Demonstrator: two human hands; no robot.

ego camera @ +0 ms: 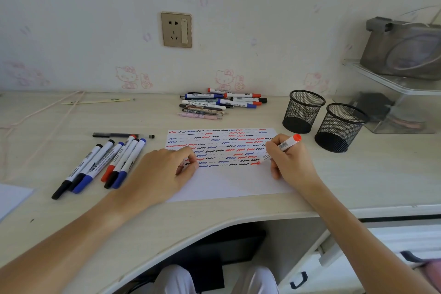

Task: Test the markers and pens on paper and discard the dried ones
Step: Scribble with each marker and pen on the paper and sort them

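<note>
My left hand (164, 169) is pressing the paper (229, 181) flat, fingers curled together on nothing; my right hand (290, 160) is pinching the red marker (286, 144), its tip touching the sheet just left of my fingers; six markers (100, 164) are lying beyond my left knuckles; the untested pile (214, 102) is waiting farther off.

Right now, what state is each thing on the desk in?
Red marker: uncapped, tip on the paper, leaving red ink.
Right hand: gripping the red marker.
Left hand: fingers curled, pressing the paper down.
Paper: upper half filled with squiggles, lower half blank.
Mesh cups: both upright, empty.
Markers at left: capped, lying side by side.
</note>
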